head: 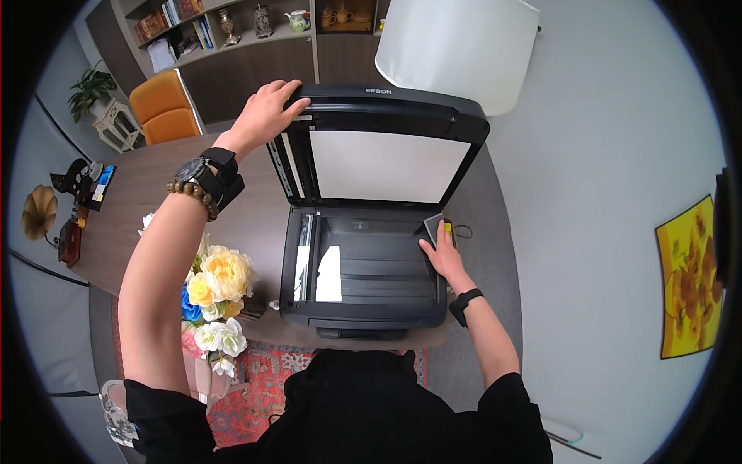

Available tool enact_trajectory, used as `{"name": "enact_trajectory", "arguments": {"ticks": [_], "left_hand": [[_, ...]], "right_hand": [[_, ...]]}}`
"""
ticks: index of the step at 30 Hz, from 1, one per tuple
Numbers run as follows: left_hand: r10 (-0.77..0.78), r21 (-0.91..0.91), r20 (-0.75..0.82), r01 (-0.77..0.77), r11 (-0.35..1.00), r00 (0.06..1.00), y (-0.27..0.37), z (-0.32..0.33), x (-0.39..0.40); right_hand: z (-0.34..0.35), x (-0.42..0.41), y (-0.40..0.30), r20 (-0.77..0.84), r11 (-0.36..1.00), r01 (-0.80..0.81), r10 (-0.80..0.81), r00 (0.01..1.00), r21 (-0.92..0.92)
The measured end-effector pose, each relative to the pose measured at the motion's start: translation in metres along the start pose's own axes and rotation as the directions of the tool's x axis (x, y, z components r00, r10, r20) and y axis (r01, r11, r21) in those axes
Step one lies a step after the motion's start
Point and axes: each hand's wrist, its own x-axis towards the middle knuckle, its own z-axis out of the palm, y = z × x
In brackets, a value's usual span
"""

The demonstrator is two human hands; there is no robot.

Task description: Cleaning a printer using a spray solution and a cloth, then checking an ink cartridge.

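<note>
A black Epson printer-scanner (365,316) stands before me with its lid (394,95) raised. My left hand (269,110) holds the lid's upper left corner, fingers over the top edge. The lid's white backing sheet (388,165) faces me. Below it lies the scanner glass (377,261), which carries a bright reflection on its left part. At the glass's right edge, my right hand (447,258) has a small grey flat object (432,225) between thumb and fingers; its exact kind is unclear. A yellow patch (448,228) shows beside the fingertips.
The printer rests on a brown wooden desk (145,191). Artificial flowers (223,275) stand close on its left. A small gramophone (40,214) is at the desk's far left. An orange chair (165,107) and a white lampshade (458,46) are beyond. A thin cable (465,231) loops at right.
</note>
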Motion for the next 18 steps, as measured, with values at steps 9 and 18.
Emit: {"name": "enact_trajectory", "arguments": {"ticks": [9, 18], "left_hand": [[0.023, 0.019, -0.019, -0.023, 1.0, 1.0, -0.008, 0.006, 0.006], [0.073, -0.015, 0.048, -0.072, 0.997, 0.996, 0.003, -0.024, -0.014]], "right_hand": [[0.003, -0.003, -0.001, 0.012, 1.0, 0.0, 0.0, 1.0, 0.004], [-0.005, -0.029, 0.007, -0.102, 0.991, 0.064, -0.052, 0.993, 0.118]]}}
